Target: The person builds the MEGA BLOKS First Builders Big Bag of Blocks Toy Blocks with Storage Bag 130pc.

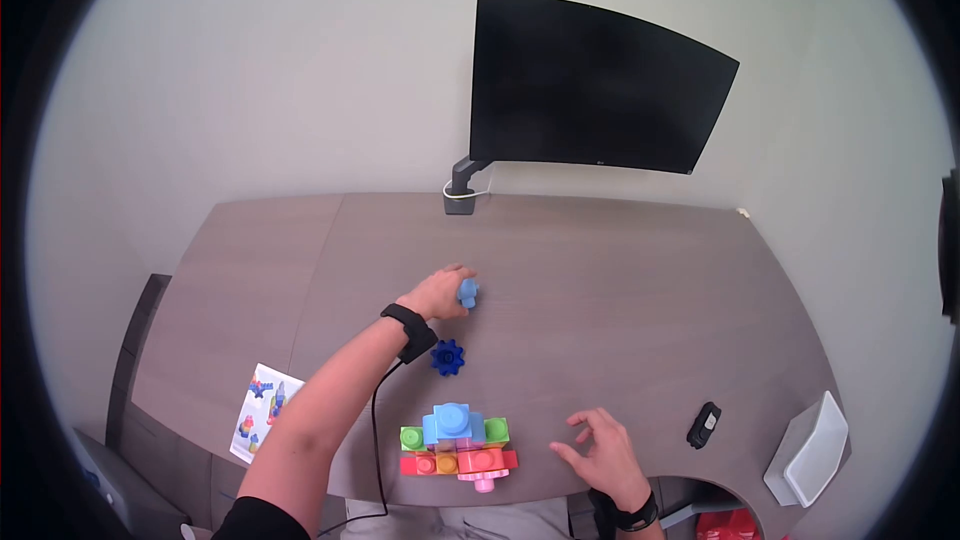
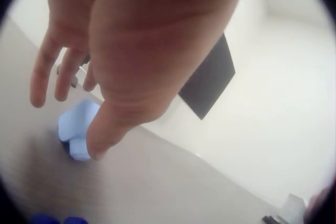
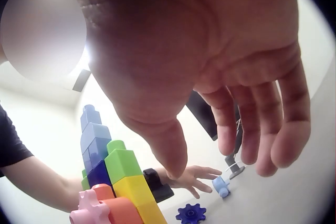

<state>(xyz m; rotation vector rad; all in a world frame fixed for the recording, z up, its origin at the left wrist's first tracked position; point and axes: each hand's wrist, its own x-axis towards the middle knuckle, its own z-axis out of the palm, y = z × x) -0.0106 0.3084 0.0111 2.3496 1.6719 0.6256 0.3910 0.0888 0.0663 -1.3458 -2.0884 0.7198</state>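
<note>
My left hand (image 1: 440, 293) reaches to a light blue piece (image 1: 468, 292) on the table, its fingers extended and spread. In the left wrist view the thumb overlaps the light blue piece (image 2: 79, 124); whether it touches cannot be told. A dark blue gear (image 1: 448, 357) lies just nearer than that hand. Close to the front edge stands a multicoloured block build (image 1: 452, 422), with blue, green, yellow, red and pink parts. To its right my right hand (image 1: 608, 458) holds nothing, its fingers loosely bent. The right wrist view shows the build (image 3: 123, 163) as a tall stack beside that hand.
A picture sheet (image 1: 262, 410) lies partly behind my left forearm. A black cable runs from the left wrist to the front edge. A black device (image 1: 704, 425) and a white bin (image 1: 808, 450) are at the right. A monitor (image 1: 600, 80) stands over the back edge.
</note>
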